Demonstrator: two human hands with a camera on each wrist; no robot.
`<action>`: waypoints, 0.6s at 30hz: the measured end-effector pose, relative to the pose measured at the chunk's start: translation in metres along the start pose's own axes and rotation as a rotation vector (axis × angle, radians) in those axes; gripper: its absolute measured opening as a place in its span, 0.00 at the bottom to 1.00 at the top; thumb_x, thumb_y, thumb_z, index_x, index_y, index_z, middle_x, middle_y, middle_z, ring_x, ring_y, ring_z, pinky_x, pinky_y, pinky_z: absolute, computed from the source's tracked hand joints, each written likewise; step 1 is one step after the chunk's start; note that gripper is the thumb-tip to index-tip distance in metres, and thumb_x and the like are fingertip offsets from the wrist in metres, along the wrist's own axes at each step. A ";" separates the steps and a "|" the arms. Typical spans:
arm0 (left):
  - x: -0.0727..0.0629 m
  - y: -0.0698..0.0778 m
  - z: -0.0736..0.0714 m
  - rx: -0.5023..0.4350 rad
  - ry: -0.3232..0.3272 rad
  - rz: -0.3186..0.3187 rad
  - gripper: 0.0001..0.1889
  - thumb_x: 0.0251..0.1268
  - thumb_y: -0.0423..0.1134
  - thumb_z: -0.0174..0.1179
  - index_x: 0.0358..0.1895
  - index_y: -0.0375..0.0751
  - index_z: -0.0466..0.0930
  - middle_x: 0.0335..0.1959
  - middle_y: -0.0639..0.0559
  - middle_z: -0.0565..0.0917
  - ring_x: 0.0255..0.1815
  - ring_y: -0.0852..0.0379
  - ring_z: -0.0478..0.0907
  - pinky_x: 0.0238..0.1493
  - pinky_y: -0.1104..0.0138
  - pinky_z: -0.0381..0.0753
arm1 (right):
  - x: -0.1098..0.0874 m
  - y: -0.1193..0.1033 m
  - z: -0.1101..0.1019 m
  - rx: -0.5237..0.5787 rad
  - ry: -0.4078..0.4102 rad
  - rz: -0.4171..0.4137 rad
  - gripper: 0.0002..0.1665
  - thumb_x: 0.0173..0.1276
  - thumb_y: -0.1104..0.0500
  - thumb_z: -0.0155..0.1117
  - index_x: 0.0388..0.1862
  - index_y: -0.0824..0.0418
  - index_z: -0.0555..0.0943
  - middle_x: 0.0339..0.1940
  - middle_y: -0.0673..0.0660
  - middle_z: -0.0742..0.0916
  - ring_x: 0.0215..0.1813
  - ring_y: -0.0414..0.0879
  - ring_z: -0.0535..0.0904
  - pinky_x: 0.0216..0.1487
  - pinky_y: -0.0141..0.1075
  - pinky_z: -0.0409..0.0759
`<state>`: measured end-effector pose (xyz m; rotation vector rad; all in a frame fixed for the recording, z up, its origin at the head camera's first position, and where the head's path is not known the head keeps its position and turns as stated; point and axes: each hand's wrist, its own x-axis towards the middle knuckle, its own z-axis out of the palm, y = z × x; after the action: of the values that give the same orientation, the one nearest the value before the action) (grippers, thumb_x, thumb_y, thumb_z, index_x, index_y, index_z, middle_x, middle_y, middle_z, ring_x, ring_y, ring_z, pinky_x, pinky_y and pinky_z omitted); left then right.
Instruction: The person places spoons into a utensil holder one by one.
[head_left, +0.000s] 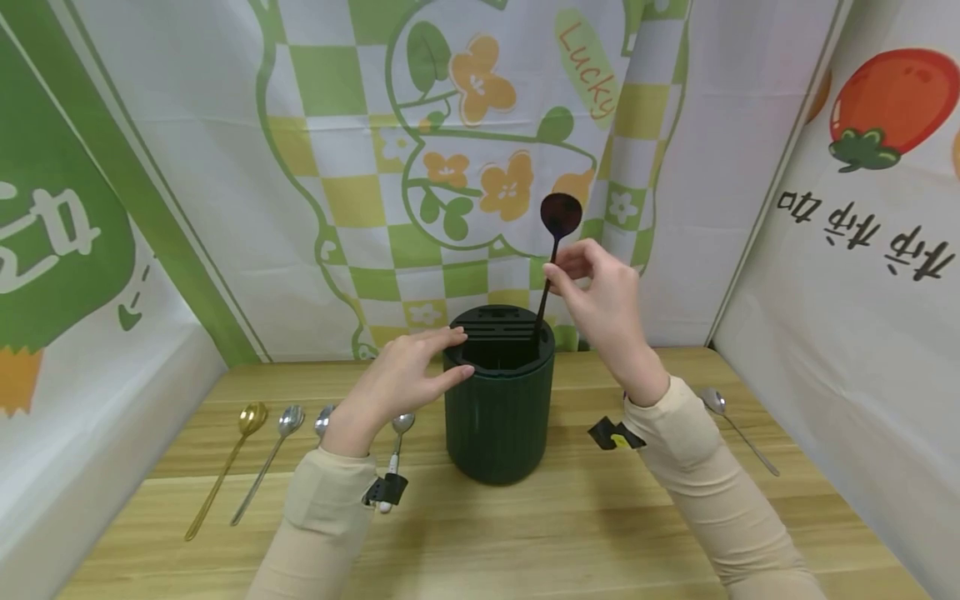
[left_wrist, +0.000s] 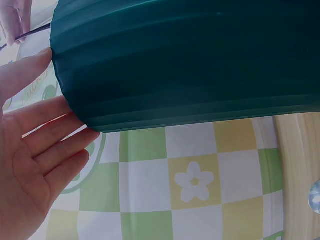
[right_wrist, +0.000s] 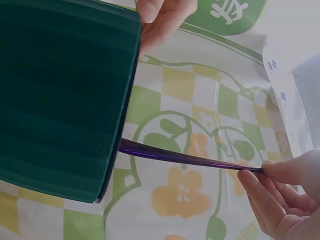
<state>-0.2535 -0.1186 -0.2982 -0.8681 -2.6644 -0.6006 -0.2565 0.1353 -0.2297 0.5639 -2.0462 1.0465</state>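
A dark green ribbed utensil holder [head_left: 498, 429] with a black slotted top stands upright on the table. My right hand [head_left: 606, 304] pinches a dark spoon [head_left: 561, 215] by its thin handle, just below the bowl. The bowl points up, and the handle's lower end goes into the right side of the holder's opening. In the right wrist view the purple-tinted handle [right_wrist: 170, 155] passes behind the holder's rim. My left hand [head_left: 405, 375] touches the holder's rim from the left, its fingers fairly straight and spread; the left wrist view shows the fingertips against the green wall [left_wrist: 175, 65].
Left of the holder lie a gold spoon [head_left: 222, 475], a silver spoon [head_left: 264, 468], another spoon [head_left: 323, 419] partly behind my left wrist, and a white-handled spoon [head_left: 394, 460]. One silver spoon [head_left: 742, 432] lies at the right. Printed cloth [head_left: 337, 200] hangs behind the table.
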 end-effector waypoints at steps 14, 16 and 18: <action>0.000 0.000 -0.001 0.000 0.003 0.006 0.30 0.66 0.59 0.53 0.65 0.46 0.71 0.65 0.50 0.73 0.65 0.49 0.71 0.63 0.53 0.72 | 0.000 0.008 0.010 0.010 -0.019 0.005 0.10 0.62 0.62 0.67 0.38 0.68 0.79 0.32 0.60 0.86 0.32 0.47 0.84 0.33 0.29 0.83; 0.000 0.001 -0.001 0.000 -0.001 -0.001 0.30 0.66 0.59 0.53 0.65 0.46 0.71 0.66 0.50 0.73 0.65 0.49 0.71 0.64 0.53 0.71 | 0.000 0.010 0.011 0.004 -0.022 0.007 0.10 0.62 0.62 0.67 0.38 0.68 0.79 0.32 0.60 0.87 0.32 0.47 0.84 0.32 0.29 0.83; 0.000 0.001 -0.001 -0.002 0.001 0.001 0.30 0.66 0.59 0.53 0.65 0.46 0.71 0.66 0.50 0.73 0.65 0.49 0.71 0.64 0.53 0.72 | -0.001 0.011 0.012 -0.007 -0.027 0.011 0.10 0.62 0.62 0.67 0.38 0.67 0.79 0.32 0.60 0.87 0.32 0.47 0.84 0.32 0.29 0.83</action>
<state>-0.2528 -0.1187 -0.2975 -0.8689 -2.6629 -0.6029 -0.2685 0.1315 -0.2403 0.5665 -2.0777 1.0426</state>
